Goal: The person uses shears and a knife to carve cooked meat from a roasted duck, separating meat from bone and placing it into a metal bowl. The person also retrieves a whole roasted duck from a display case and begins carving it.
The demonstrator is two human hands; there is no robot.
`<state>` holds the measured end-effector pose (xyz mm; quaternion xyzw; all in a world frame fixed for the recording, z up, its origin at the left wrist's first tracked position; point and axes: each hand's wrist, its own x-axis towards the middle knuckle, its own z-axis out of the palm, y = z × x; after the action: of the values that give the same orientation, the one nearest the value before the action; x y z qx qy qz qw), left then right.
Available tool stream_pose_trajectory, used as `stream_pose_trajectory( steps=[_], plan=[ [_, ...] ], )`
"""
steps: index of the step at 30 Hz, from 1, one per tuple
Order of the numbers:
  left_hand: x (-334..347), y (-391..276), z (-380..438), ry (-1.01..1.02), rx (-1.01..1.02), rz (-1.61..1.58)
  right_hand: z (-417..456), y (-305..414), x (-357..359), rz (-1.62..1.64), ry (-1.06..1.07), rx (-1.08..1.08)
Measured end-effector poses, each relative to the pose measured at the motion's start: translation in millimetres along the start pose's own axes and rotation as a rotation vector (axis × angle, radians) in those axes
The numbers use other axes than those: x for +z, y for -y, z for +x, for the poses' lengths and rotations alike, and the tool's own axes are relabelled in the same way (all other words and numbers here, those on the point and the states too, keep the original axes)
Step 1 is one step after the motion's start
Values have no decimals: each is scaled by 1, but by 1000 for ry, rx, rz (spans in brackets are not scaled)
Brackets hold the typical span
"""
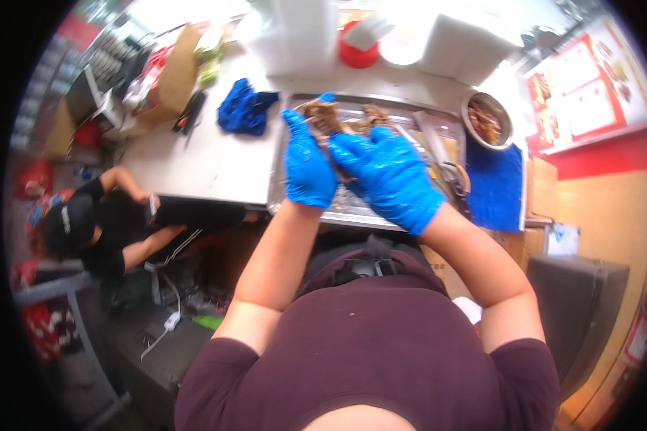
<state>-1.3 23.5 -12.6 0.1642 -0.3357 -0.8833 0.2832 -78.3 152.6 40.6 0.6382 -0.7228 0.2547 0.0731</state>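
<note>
In blue gloves, both my hands grip one brown piece of what looks like cooked meat (323, 116) above a metal tray (350, 218). My left hand (308, 169) holds it from the left, thumb up along its side. Across its lower right side lie the bent fingers of my right hand (385, 172), the glove wet and shiny. Another brown chunk (376, 114) rests in the tray just beyond my right fingers. A cleaver-like blade (430, 132) lies at the tray's right side, by a tool with a curved handle (458, 178). My hands hide much of the tray.
Right of the tray, a metal pot (488, 121) holds brown pieces beside a blue cloth (493, 186). A crumpled blue cloth (245, 110) and a black-handled tool (190, 112) lie left. Behind stand a red container (357, 54) and white box (466, 48). A person (94, 215) sits left.
</note>
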Motion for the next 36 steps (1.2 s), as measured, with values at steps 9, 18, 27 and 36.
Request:
stream_pose_trajectory(
  steps=[9, 18, 27, 36],
  plan=[
    [-15, 21, -1, -111, -238, 7, -22, -19, 21, 350, 162, 118],
    [-14, 24, 2, -160, -341, 39, -32, -28, 33, 447, 218, 147],
    [5, 15, 14, -47, -382, -22, -28, -35, 41, 547, 239, 301],
    [23, 69, 24, 42, -686, -1, -79, -34, 24, 583, 137, 515]
  ],
)
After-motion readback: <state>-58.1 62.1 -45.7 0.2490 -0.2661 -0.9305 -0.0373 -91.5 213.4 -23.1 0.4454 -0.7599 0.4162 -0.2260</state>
